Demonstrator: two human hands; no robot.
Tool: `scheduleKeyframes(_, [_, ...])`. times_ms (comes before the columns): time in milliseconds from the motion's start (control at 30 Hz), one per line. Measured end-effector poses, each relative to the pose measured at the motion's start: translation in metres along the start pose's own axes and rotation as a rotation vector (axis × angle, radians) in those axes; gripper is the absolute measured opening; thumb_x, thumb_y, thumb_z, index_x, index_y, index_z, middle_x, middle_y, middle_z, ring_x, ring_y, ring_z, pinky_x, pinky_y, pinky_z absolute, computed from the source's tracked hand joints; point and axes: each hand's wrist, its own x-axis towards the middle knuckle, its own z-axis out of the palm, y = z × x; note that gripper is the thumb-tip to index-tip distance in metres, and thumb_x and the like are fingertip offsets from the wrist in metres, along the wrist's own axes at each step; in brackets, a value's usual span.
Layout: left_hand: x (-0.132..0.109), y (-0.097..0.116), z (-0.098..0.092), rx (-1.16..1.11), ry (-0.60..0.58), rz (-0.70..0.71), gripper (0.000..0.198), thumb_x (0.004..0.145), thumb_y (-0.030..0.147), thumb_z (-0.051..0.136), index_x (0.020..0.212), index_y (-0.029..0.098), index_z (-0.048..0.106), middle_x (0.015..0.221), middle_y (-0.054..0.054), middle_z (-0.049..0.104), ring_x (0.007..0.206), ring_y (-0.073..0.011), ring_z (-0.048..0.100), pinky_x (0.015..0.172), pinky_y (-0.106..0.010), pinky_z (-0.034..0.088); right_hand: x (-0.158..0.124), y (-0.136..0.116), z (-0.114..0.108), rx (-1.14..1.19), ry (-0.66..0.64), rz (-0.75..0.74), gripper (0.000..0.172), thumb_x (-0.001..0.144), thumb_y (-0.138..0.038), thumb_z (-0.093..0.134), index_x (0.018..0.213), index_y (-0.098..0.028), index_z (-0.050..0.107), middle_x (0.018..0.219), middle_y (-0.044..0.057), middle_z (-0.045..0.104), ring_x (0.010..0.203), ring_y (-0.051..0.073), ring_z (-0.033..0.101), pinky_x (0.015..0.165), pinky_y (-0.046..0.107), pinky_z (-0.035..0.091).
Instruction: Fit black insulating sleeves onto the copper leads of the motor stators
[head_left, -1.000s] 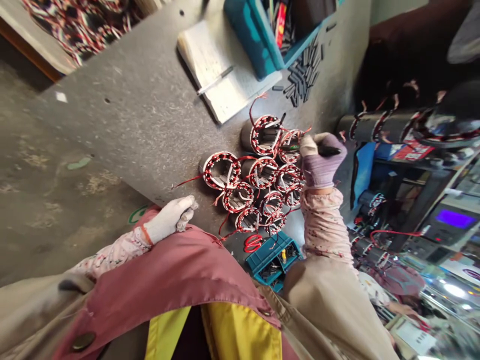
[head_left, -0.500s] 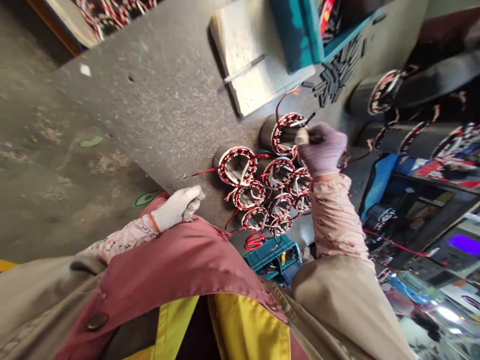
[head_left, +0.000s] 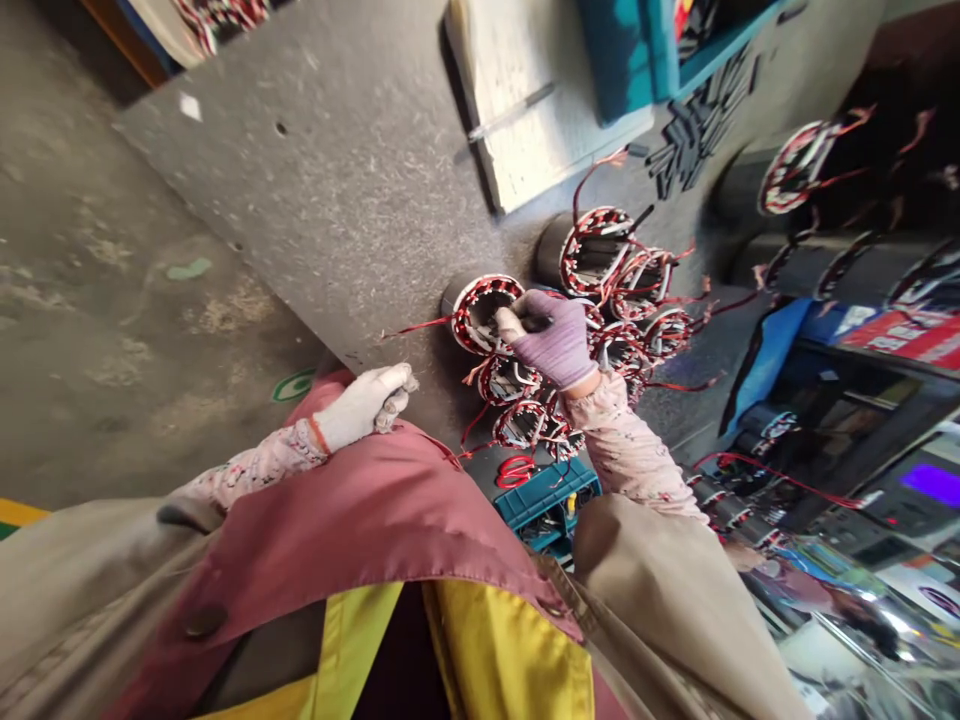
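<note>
One wound wire ring (head_left: 474, 290) stands on the left side of the cluster, open end up, with a red lead (head_left: 416, 327) trailing left from it across the grey table (head_left: 322, 170). My right hand (head_left: 553, 338) covers its right edge, thumb and finger drawn narrow over the opening; I cannot tell what, if anything, they pinch. My left hand (head_left: 365, 403) waits to the left, fingers folded, by the edge of my apron (head_left: 360, 500).

Leads run between the crowded rings, so a lead caught on my glove could tug a neighbour over or bend its windings. Because my own knuckles hide part of the rim, I could also press on a wire unseen. To the right, a bigger ring (head_left: 589, 250) stands farther off, near loose black tubes (head_left: 694, 135); a careless sweep could scatter those. Red handles (head_left: 514, 471) and a teal box (head_left: 551, 492) sit nearer me.
</note>
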Motion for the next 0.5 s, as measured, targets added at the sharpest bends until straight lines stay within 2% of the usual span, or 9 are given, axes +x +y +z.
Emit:
scheduleKeyframes(133, [0.001, -0.005, -0.005, -0.001, -0.013, 0.024, 0.027, 0.095, 0.039, 0.052, 0.078, 0.019, 0.053, 0.047, 0.008, 0.04, 0.032, -0.0059, 0.032, 0.031, -0.018, 0.027, 0.006, -0.001, 0.009, -0.096, -0.048, 0.034, 0.022, 0.075, -0.039, 0.065, 0.065, -0.02, 0.057, 0.056, -0.002, 0.054, 0.053, 0.011, 0.046, 0.055, 0.027, 0.037])
scheduleKeyframes(333, [0.003, -0.008, -0.008, 0.011, -0.021, 0.048, 0.028, 0.094, 0.043, 0.053, 0.079, 0.019, 0.053, 0.047, 0.008, 0.039, 0.031, -0.006, 0.031, 0.031, -0.018, 0.027, 0.003, 0.004, 0.018, -0.045, -0.042, 0.065, 0.022, 0.074, -0.036, 0.065, 0.064, -0.02, 0.054, 0.055, -0.003, 0.053, 0.052, 0.01, 0.044, 0.054, 0.027, 0.037])
scheduleKeyframes(433, [0.001, -0.009, -0.009, 0.048, -0.03, 0.092, 0.028, 0.091, 0.045, 0.056, 0.078, 0.02, 0.053, 0.047, 0.008, 0.039, 0.032, -0.006, 0.03, 0.032, -0.018, 0.027, 0.001, 0.009, 0.013, 0.028, 0.004, 0.016, 0.023, 0.076, -0.034, 0.065, 0.063, -0.021, 0.052, 0.054, -0.004, 0.049, 0.051, 0.009, 0.042, 0.054, 0.026, 0.037])
scheduleKeyframes(500, [-0.002, -0.007, -0.007, 0.099, -0.04, 0.14, 0.027, 0.087, 0.045, 0.059, 0.078, 0.02, 0.052, 0.048, 0.008, 0.04, 0.033, -0.0057, 0.03, 0.032, -0.018, 0.026, -0.004, 0.01, 0.001, 0.111, 0.105, -0.033, 0.025, 0.08, -0.037, 0.063, 0.064, -0.021, 0.052, 0.055, -0.004, 0.049, 0.052, 0.009, 0.043, 0.053, 0.026, 0.039])
